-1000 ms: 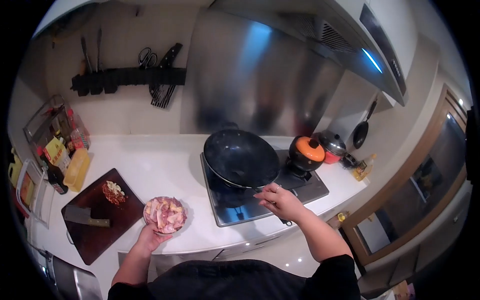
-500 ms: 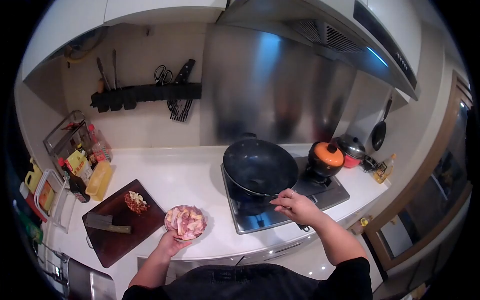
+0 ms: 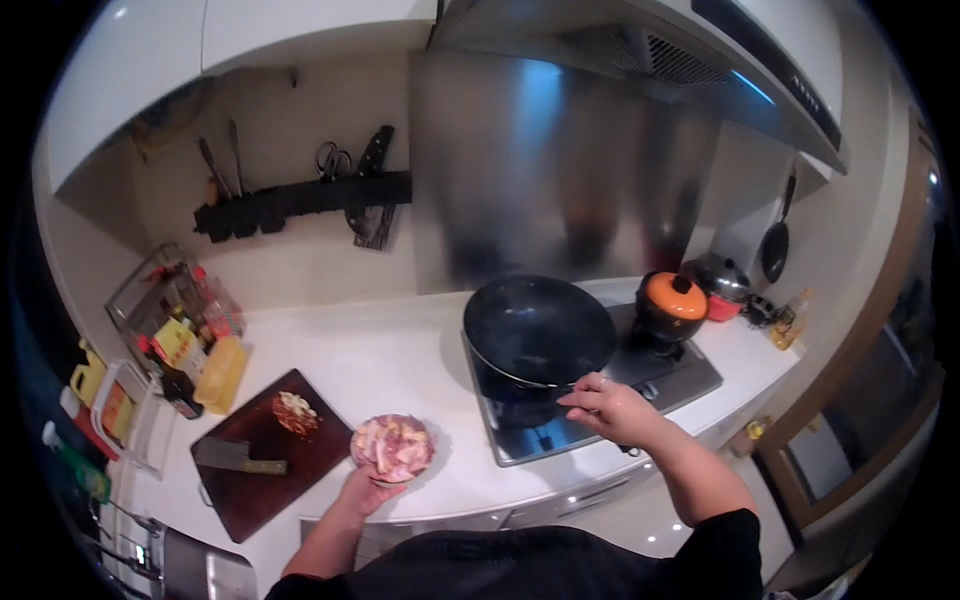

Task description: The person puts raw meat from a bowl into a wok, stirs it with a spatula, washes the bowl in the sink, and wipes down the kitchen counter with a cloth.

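Note:
My left hand [image 3: 366,490] grips the near left side of a bowl of raw meat pieces [image 3: 394,446], which are pink with pale skin. The bowl is at the front of the counter, close to the chopping board. On the cooktop [image 3: 545,430] stands a black wok [image 3: 540,330] with a dark, bare-looking inside. At its near right rim is my right hand [image 3: 608,405], fingers bent and pinched together over the handle side. Whatever they may hold is too small or hidden to make out. The tip of the wok handle [image 3: 629,451] shows below the hand.
A dark chopping board [image 3: 305,395] carries a cleaver [image 3: 240,458] and chopped red and pale bits [image 3: 296,413]. An orange-lidded pot [image 3: 675,300] stands right of the wok. Bottles and a yellow container [image 3: 220,374] line the left. A knife rack [image 3: 310,200] hangs behind.
The view has shifted, so the whole scene sits a little further right. My left hand stays on the bowl, and my right hand remains pinched beside the wok rim.

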Tool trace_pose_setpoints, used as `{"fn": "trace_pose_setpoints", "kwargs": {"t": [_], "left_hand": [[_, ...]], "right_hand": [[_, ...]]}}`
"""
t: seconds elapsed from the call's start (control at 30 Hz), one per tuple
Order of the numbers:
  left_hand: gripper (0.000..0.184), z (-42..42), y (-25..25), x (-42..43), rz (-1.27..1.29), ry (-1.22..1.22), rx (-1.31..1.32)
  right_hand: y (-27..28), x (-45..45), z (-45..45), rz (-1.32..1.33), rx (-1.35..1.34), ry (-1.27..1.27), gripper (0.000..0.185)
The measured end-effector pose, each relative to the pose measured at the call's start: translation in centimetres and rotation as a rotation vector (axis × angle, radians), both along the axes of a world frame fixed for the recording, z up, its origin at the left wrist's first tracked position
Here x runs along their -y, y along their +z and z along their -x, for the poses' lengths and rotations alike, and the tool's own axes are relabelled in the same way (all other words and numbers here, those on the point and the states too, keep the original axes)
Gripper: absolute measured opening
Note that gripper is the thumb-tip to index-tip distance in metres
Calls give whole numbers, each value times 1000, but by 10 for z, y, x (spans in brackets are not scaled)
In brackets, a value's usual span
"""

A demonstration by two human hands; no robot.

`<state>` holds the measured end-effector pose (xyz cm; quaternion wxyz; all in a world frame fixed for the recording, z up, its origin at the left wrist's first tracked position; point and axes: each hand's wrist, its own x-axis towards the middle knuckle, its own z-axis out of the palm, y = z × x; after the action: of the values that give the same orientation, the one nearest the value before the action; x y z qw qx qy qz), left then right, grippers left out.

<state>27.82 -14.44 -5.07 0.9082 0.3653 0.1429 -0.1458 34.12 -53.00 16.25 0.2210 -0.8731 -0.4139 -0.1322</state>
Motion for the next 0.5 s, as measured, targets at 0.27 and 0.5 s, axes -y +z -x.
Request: {"fn": "trace_pose_setpoints", "kwargs": {"t": [0.27,0.5], "left_hand": [[48,-5,-11,-8,26,-31,-21],[53,-3,-11,-8,36,-30,-17]], "right_hand": [[-1,9,2,101,-96,-52,21],[3,21,4,118,-101,-20,21]]}}
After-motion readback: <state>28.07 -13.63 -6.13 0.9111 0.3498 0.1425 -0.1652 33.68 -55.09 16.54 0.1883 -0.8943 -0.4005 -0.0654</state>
